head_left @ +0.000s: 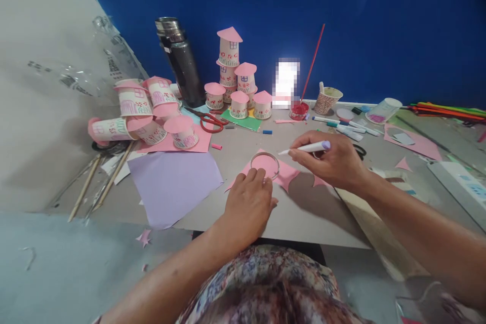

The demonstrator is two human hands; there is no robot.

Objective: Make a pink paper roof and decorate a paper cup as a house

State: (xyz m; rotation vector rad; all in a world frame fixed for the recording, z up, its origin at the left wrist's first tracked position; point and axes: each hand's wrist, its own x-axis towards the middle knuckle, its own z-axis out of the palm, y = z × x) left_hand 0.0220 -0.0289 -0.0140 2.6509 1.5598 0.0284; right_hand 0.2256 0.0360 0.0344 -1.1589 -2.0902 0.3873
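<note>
A thin ring (278, 161) lies flat on a cut piece of pink paper (289, 178) in front of me. My left hand (250, 202) rests over its near side, fingers bent and pressed down on the ring and paper. In my right hand (330, 157) is a white marker pen (309, 147) with a lavender end, pinched between thumb and fingers. The pen's narrow tip points left, just above the table beside the ring's far right edge, apart from it. Another pink scrap (319, 181) is partly under my right hand's shadow.
Decorated paper cups with pink roofs (229, 53) stand at the back; more lie left (131, 101). Red-handled scissors (210, 121), a black flask (182, 66), purple paper (172, 185), markers (341, 124), a red pot (299, 110) and a power strip (461, 185) surround the work area.
</note>
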